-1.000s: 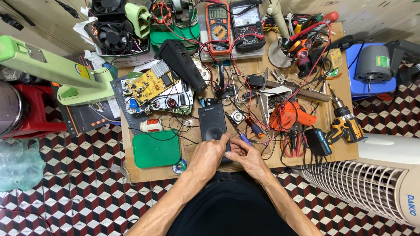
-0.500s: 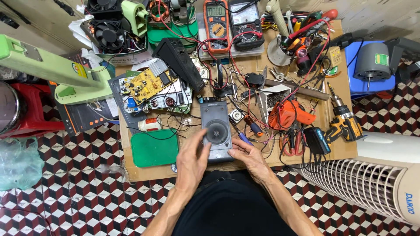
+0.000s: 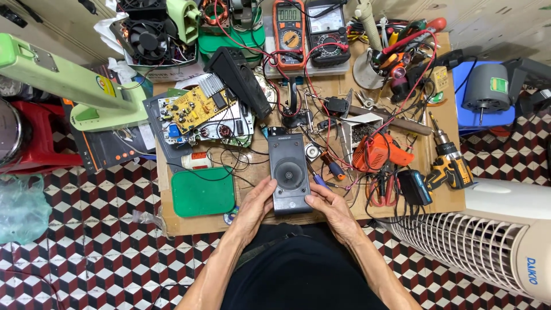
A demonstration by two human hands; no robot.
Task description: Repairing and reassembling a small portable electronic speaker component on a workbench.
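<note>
A dark grey speaker box [image 3: 288, 172] with a round cone on its face lies lengthwise at the near edge of the wooden workbench [image 3: 252, 221]. My left hand [image 3: 256, 204] grips its lower left side. My right hand [image 3: 329, 205] holds its lower right corner. A blue-handled screwdriver [image 3: 317, 179] lies just to the right of the box, touching my right fingers.
A green plastic lid [image 3: 202, 191] lies left of the speaker, a yellow circuit board [image 3: 192, 107] behind it. An orange tool [image 3: 377, 152], a yellow drill [image 3: 449, 162], two multimeters [image 3: 290, 31], tangled wires and a white tower fan [image 3: 493, 235] crowd the right and back.
The speaker box has been turned so its cone faces up and both hands have shifted to its near end, the left one sliding down from its side.
</note>
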